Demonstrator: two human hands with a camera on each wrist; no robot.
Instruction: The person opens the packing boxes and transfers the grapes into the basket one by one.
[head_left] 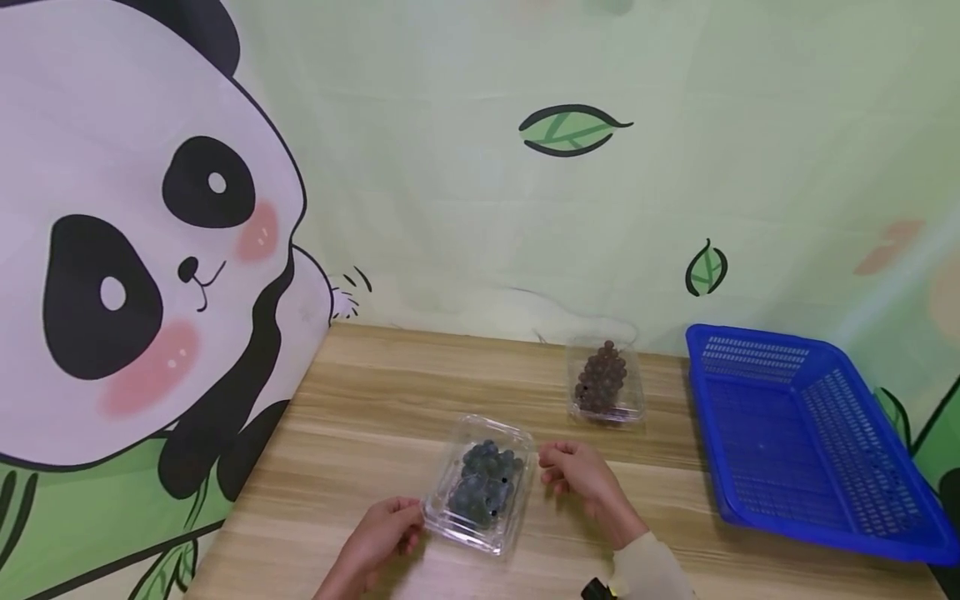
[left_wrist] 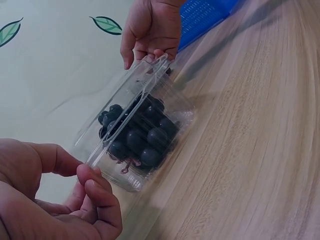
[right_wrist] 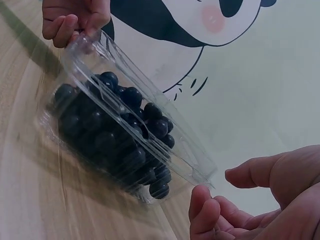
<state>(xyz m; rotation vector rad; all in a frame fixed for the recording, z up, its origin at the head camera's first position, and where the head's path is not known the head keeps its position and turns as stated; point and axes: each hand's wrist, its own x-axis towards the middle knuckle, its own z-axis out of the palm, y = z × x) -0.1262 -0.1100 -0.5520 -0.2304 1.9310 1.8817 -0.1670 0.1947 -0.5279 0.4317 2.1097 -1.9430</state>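
Note:
A clear plastic clamshell box (head_left: 442, 492) of dark blue-black grapes (head_left: 487, 483) sits on the wooden table, its lid closed over the fruit. My left hand (head_left: 385, 533) pinches the box's near left corner between thumb and fingertips; the left wrist view shows that grip on the rim (left_wrist: 92, 159). At the opposite corner is my right hand (head_left: 583, 477). Its fingertips (right_wrist: 201, 194) lie right at the rim there, while the thumb (right_wrist: 245, 172) stands apart from it.
Farther back stands a second clear box (head_left: 632, 392) with reddish-brown grapes (head_left: 602, 379). To the right is a blue plastic basket (head_left: 757, 417) with slotted walls. Behind the table (head_left: 360, 400) hangs a green backdrop (head_left: 420, 167) printed with a panda and leaves.

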